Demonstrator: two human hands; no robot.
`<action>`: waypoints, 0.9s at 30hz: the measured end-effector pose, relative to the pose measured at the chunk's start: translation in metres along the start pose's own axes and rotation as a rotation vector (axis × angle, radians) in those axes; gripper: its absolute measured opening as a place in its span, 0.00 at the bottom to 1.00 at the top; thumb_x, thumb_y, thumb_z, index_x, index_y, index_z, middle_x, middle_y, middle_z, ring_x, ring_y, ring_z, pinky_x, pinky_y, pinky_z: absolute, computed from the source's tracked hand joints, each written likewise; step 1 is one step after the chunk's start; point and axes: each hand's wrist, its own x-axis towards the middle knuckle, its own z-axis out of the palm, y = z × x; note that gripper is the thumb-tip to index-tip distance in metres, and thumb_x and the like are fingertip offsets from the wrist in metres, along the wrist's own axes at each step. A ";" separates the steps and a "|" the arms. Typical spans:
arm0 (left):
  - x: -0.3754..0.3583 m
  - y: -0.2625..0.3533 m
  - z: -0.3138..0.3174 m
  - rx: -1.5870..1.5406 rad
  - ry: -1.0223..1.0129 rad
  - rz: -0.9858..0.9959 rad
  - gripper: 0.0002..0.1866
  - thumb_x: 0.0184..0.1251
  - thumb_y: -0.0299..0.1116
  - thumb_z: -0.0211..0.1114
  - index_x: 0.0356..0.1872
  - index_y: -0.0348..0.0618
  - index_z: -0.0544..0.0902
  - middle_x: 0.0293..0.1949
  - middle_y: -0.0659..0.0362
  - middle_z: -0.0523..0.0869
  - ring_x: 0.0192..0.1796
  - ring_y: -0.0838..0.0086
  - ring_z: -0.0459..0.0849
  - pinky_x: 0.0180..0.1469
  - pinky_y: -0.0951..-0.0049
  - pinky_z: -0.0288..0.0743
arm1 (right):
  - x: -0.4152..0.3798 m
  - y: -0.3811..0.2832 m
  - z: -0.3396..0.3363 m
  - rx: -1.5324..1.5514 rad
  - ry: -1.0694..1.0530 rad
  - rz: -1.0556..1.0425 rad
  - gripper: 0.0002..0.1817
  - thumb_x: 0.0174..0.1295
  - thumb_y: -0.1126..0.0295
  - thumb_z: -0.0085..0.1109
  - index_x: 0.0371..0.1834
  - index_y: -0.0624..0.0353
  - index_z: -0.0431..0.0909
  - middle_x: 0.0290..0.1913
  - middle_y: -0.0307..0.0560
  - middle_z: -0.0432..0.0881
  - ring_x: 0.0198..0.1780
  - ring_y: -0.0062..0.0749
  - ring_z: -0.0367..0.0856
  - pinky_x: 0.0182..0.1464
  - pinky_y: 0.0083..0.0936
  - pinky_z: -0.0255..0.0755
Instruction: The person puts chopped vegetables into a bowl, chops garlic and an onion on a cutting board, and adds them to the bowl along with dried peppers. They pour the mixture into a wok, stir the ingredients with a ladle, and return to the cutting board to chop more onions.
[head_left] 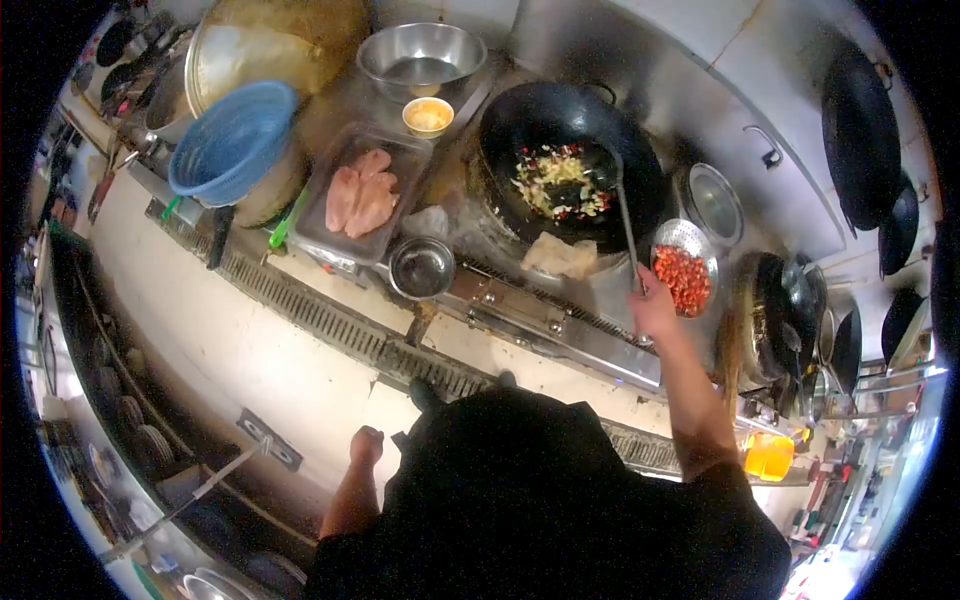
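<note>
My right hand (655, 305) is wrapped round the long metal handle of a ladle (628, 215). The ladle's head rests inside a large black wok (510, 115), at its right side. Chopped pale and red pieces (560, 180) lie in the bottom of the wok. Just right of my right hand stands a perforated metal strainer (683, 236) holding chopped red peppers (682, 280). A folded beige cloth (558, 256) lies at the wok's near rim. Down by my side, away from the counter, my left hand (367, 446) is closed in a fist with nothing visible in it.
Left of the wok are a tray (325, 222) of raw meat (360, 195), a small pot (421, 268), a yellow-filled bowl (428, 116), a steel basin (422, 55) and a blue basket (235, 140). Woks (860, 140) hang at right. A drain grate (330, 325) crosses the floor.
</note>
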 end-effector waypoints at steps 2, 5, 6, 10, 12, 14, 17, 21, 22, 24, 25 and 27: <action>0.002 0.003 -0.010 -0.109 0.033 0.033 0.15 0.61 0.41 0.60 0.35 0.38 0.83 0.41 0.45 0.85 0.46 0.52 0.83 0.50 0.59 0.76 | 0.003 -0.037 -0.009 0.285 -0.008 0.434 0.33 0.55 0.67 0.57 0.68 0.51 0.67 0.49 0.66 0.80 0.46 0.57 0.82 0.50 0.42 0.75; 0.006 0.020 -0.043 0.050 -0.028 0.181 0.15 0.61 0.41 0.59 0.35 0.37 0.83 0.42 0.44 0.85 0.47 0.51 0.83 0.51 0.58 0.76 | 0.017 -0.042 0.009 0.226 -0.038 0.363 0.33 0.55 0.68 0.58 0.68 0.53 0.67 0.47 0.66 0.80 0.45 0.53 0.83 0.51 0.40 0.75; 0.004 0.030 -0.049 0.289 -0.102 0.276 0.16 0.61 0.41 0.58 0.36 0.37 0.83 0.42 0.44 0.85 0.48 0.50 0.82 0.52 0.57 0.75 | 0.016 -0.045 0.007 0.233 -0.037 0.367 0.33 0.55 0.68 0.58 0.68 0.53 0.67 0.47 0.66 0.80 0.45 0.53 0.83 0.51 0.40 0.75; 0.008 0.037 -0.053 -0.051 0.098 0.161 0.15 0.63 0.38 0.55 0.34 0.36 0.83 0.39 0.44 0.84 0.47 0.50 0.82 0.51 0.55 0.75 | -0.006 -0.115 -0.056 0.304 -0.315 0.319 0.35 0.54 0.69 0.59 0.69 0.55 0.64 0.43 0.64 0.82 0.39 0.50 0.84 0.45 0.39 0.77; 0.012 0.042 -0.055 -0.014 0.072 0.162 0.16 0.64 0.40 0.54 0.34 0.36 0.83 0.40 0.44 0.84 0.48 0.50 0.81 0.52 0.56 0.75 | -0.014 -0.125 -0.063 0.358 -0.459 0.436 0.35 0.54 0.69 0.59 0.70 0.55 0.64 0.41 0.62 0.83 0.34 0.50 0.84 0.43 0.38 0.77; 0.011 0.042 -0.059 0.085 0.021 0.179 0.18 0.65 0.43 0.53 0.34 0.37 0.83 0.42 0.43 0.84 0.48 0.48 0.81 0.53 0.56 0.75 | -0.017 -0.093 -0.044 0.539 -0.325 0.365 0.32 0.54 0.74 0.55 0.68 0.58 0.68 0.26 0.47 0.81 0.19 0.27 0.78 0.23 0.23 0.73; 0.013 0.033 -0.042 0.151 -0.045 0.149 0.19 0.65 0.43 0.53 0.35 0.37 0.83 0.43 0.44 0.84 0.48 0.49 0.81 0.53 0.55 0.74 | 0.014 -0.050 -0.005 0.212 -0.161 0.264 0.35 0.55 0.67 0.57 0.71 0.53 0.63 0.28 0.60 0.82 0.18 0.45 0.80 0.32 0.37 0.78; -0.003 0.041 -0.043 0.001 -0.028 0.001 0.20 0.65 0.45 0.54 0.35 0.37 0.84 0.44 0.43 0.84 0.49 0.48 0.81 0.53 0.55 0.74 | 0.021 -0.076 -0.012 0.218 -0.032 0.364 0.34 0.55 0.66 0.56 0.70 0.51 0.64 0.31 0.62 0.82 0.26 0.46 0.84 0.37 0.39 0.79; -0.007 0.034 -0.037 -0.072 -0.049 0.005 0.20 0.64 0.45 0.54 0.35 0.37 0.83 0.43 0.43 0.84 0.49 0.48 0.81 0.54 0.55 0.74 | 0.024 -0.080 -0.022 0.202 -0.132 0.392 0.34 0.55 0.66 0.56 0.70 0.48 0.65 0.33 0.63 0.82 0.31 0.48 0.84 0.41 0.40 0.78; 0.000 0.011 -0.013 0.200 -0.125 0.126 0.19 0.64 0.44 0.54 0.36 0.37 0.83 0.42 0.43 0.84 0.49 0.49 0.81 0.54 0.56 0.74 | 0.019 -0.074 -0.027 0.197 -0.219 0.429 0.34 0.55 0.66 0.56 0.69 0.46 0.66 0.35 0.63 0.83 0.35 0.49 0.85 0.44 0.42 0.78; -0.010 0.026 -0.031 0.110 -0.100 0.067 0.19 0.64 0.44 0.55 0.36 0.37 0.83 0.42 0.43 0.84 0.48 0.49 0.81 0.54 0.56 0.75 | 0.011 -0.062 -0.028 0.046 -0.189 0.230 0.33 0.55 0.69 0.55 0.69 0.50 0.66 0.34 0.62 0.83 0.33 0.49 0.84 0.41 0.40 0.77; -0.017 0.042 -0.051 0.029 -0.076 0.017 0.18 0.63 0.44 0.55 0.35 0.37 0.83 0.42 0.43 0.84 0.48 0.49 0.81 0.53 0.57 0.75 | -0.010 -0.089 -0.051 -0.172 -0.258 0.149 0.32 0.56 0.70 0.55 0.68 0.51 0.67 0.36 0.61 0.83 0.37 0.54 0.82 0.44 0.42 0.75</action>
